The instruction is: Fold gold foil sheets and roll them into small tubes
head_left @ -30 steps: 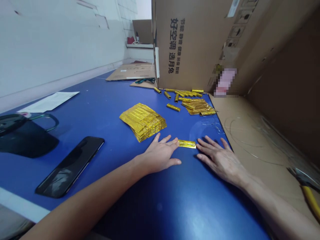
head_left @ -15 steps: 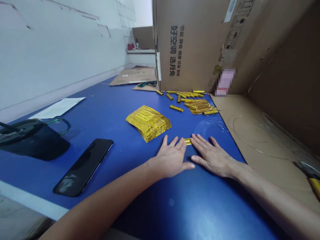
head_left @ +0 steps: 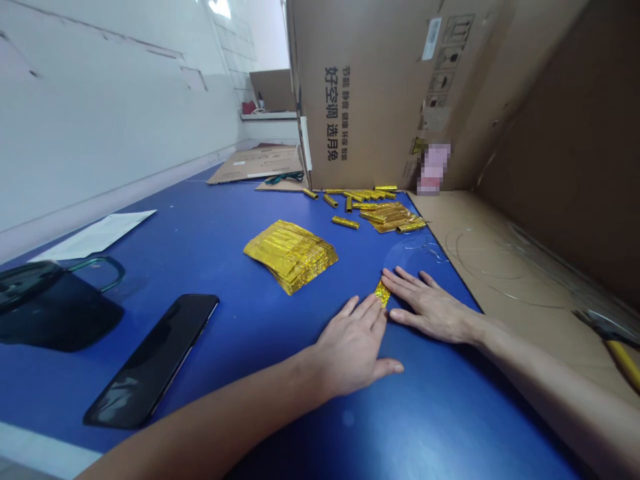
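A small piece of gold foil paper [head_left: 383,293] lies on the blue tabletop, partly covered by both hands. My left hand [head_left: 350,347] is flat with its fingers stretched out, their tips on the near left end of the piece. From the right, my right hand [head_left: 433,308] rests palm down with fingers spread, its fingertips at the far end of the same piece. Left of the hands sits a fanned stack of gold foil sheets [head_left: 293,253]. Several rolled gold foil tubes [head_left: 345,223] lie farther back, some on top of a darker gold sheet pile [head_left: 393,217].
A black phone [head_left: 153,360] and a dark lidded mug [head_left: 60,307] stand on the left, with white paper [head_left: 95,235] behind. A large cardboard box [head_left: 370,93] rises at the back. Thin wire [head_left: 425,248] and yellow-handled pliers [head_left: 620,360] are at the right.
The foil piece has turned from lying crosswise to a slant, showing a sparkly surface. My left hand has shifted nearer and slightly right. The view has moved a little.
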`<action>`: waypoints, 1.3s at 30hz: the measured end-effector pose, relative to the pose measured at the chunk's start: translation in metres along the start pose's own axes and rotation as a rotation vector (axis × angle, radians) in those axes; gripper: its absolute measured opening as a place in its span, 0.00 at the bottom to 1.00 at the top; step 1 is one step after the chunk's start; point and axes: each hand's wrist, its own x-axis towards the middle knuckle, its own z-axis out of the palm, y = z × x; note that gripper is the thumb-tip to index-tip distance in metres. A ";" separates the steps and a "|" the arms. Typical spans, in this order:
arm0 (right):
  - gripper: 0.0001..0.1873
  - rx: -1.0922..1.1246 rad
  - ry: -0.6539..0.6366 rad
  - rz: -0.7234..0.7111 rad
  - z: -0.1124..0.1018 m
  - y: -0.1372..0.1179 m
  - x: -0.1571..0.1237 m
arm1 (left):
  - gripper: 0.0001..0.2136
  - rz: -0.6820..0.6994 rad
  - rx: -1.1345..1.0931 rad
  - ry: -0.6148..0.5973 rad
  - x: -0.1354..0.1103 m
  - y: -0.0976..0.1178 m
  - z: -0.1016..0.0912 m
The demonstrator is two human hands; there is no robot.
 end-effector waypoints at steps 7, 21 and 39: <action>0.37 0.026 -0.011 -0.073 -0.003 -0.003 -0.004 | 0.31 0.019 -0.014 -0.001 -0.005 0.001 -0.002; 0.37 0.007 -0.012 -0.104 -0.004 0.000 -0.004 | 0.34 -0.002 -0.022 -0.064 -0.007 -0.007 -0.005; 0.38 0.018 -0.003 -0.099 -0.002 0.000 -0.005 | 0.32 0.033 -0.046 -0.068 -0.007 -0.005 -0.004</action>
